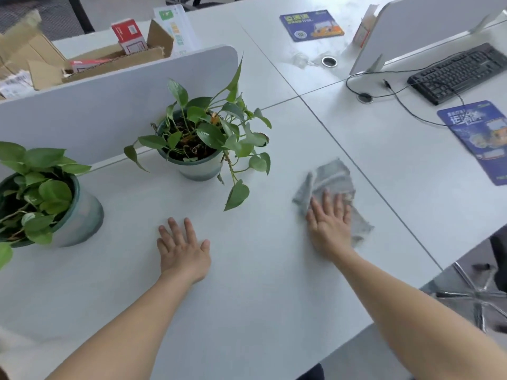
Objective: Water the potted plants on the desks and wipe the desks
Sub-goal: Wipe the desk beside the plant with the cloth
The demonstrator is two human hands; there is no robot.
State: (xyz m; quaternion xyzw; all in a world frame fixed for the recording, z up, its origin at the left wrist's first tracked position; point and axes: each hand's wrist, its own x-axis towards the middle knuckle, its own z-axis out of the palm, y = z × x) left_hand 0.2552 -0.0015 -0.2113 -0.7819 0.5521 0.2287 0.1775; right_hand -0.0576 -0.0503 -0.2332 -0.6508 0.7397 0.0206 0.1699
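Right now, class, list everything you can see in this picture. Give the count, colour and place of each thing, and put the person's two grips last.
desk: joined set, white, fills the view
plants: 2, green in teal pots, left edge and centre
cloth: 1, grey, right of centre plant
partitions: 2, pale grey, behind plants and behind keyboard
keyboard: 1, black, right desk
mouse pads: 2, blue, far desk and right desk
boxes: several, brown, behind left partition
chair base: 1, chrome, lower right floor
left grip: 1, bare, flat on desk
right grip: 1, bare, pressing cloth
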